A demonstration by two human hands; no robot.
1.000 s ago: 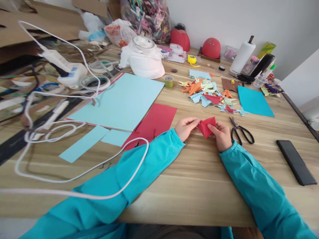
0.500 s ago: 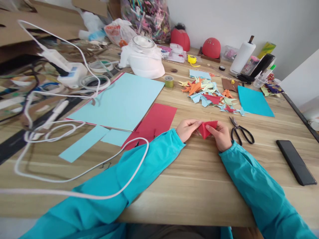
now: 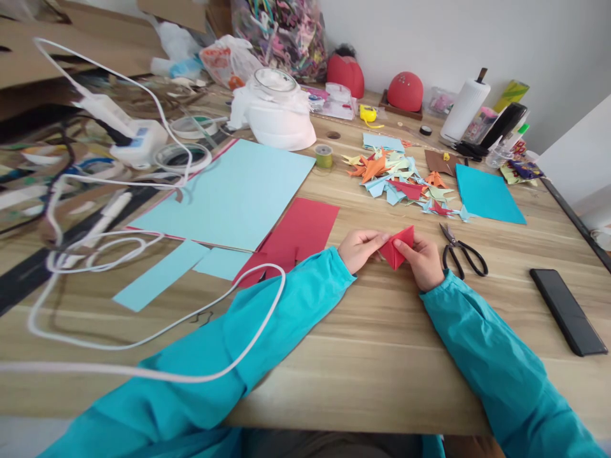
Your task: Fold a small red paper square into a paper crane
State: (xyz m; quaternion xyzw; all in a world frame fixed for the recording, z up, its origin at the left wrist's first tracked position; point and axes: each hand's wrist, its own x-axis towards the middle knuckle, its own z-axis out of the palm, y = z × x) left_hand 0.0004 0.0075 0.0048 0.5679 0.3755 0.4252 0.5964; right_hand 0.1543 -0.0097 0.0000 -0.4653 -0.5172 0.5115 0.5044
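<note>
plastic bag [image 3: 286,48] w/ multicol. bits [image 3: 272,28], beyond folded red ppr [image 3: 392,256]

The person wears a bright teal garment with long, loose sleeves. The left sleeve [image 3: 291,299] is smooth and faintly glossy, with soft creases along the forearm and deeper folds toward the elbow. The right sleeve [image 3: 496,356] matches it in colour and sheen, its wrinkles running lengthwise. Its cuff [image 3: 433,288] is puckered into small gathers and fits close at the wrist. Both the left hand [image 3: 357,250] and the right hand [image 3: 426,262] are bare. Dark, dull cloth [image 3: 334,444] covers the lap.
</note>
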